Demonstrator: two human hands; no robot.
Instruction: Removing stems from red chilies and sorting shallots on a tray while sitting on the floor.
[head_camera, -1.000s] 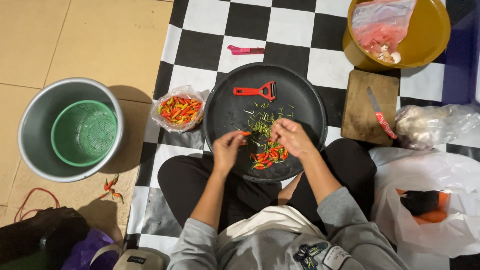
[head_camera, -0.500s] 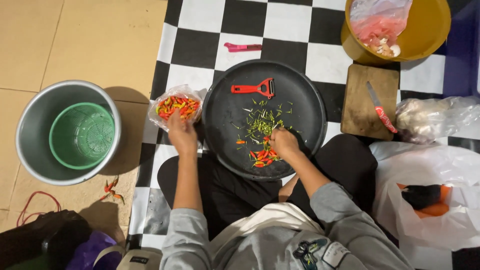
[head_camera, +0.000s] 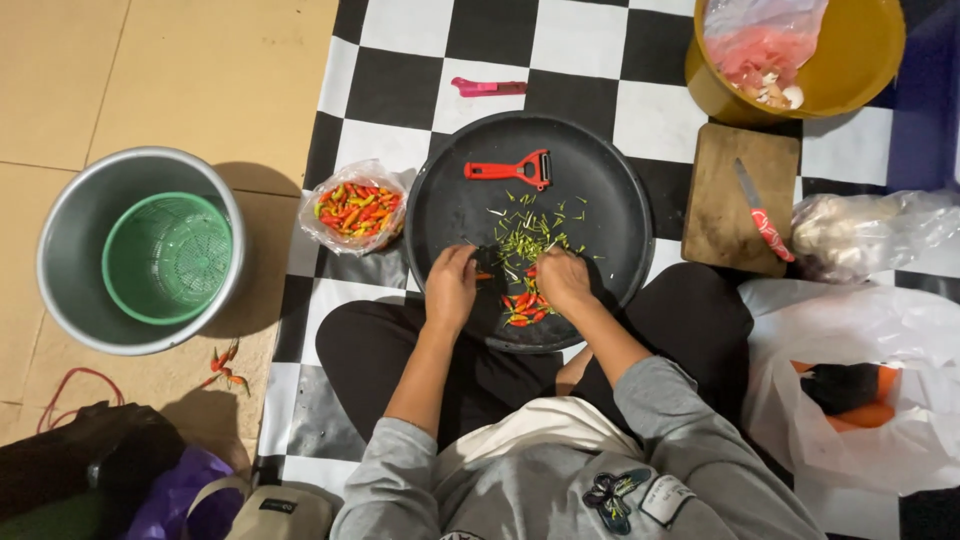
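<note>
Over the big black round tray (head_camera: 610, 190), a heap of green stems (head_camera: 525, 238) sits just beyond the hands and a small red pile of stemmed chilies (head_camera: 520, 305) lies between the wrists, so a fair share looks done. Off to the left hand's far side, the bag of chilies (head_camera: 357, 208) looks well stocked, so plenty remains. Left hand (head_camera: 452, 288) and right hand (head_camera: 563, 280) are close together, fingertips pinching one small chili (head_camera: 484, 276).
</note>
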